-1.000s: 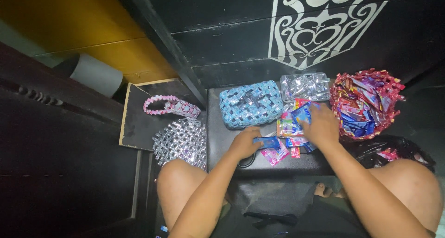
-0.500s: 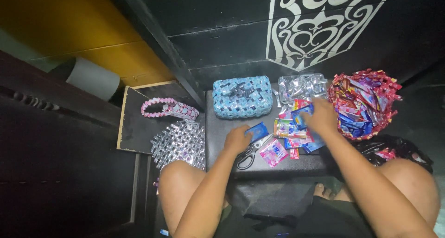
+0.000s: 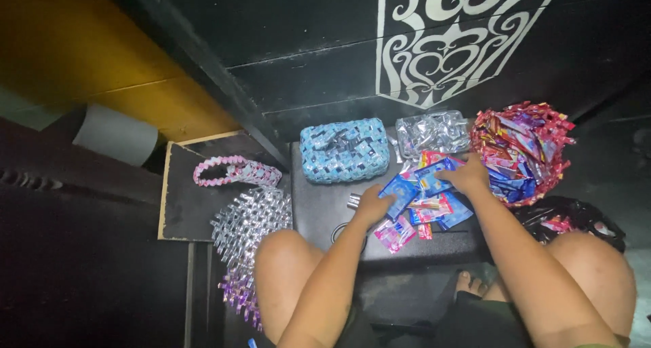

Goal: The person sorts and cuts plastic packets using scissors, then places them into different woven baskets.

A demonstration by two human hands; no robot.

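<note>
My left hand (image 3: 371,205) pinches a blue wrapper (image 3: 400,192), long axis slanting up-right toward my right hand (image 3: 466,177), which presses flat on the wrapper pile (image 3: 430,209) (black stool (image 3: 319,205)); left is nearer.

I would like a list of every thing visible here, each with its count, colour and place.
woven box: one, light blue, back of the black stool, left side
stool: one, black, in front of the knees
silver wrappers: one pile, silver, right of the woven box
woven basket: one, red and blue, far right
loose wrappers: several, blue, pink and red, on the stool under the hands
woven band: one, pink, on the dark board at left
woven piece: one, silver, by the left knee
left hand: on a blue wrapper
right hand: on the loose wrappers
</note>
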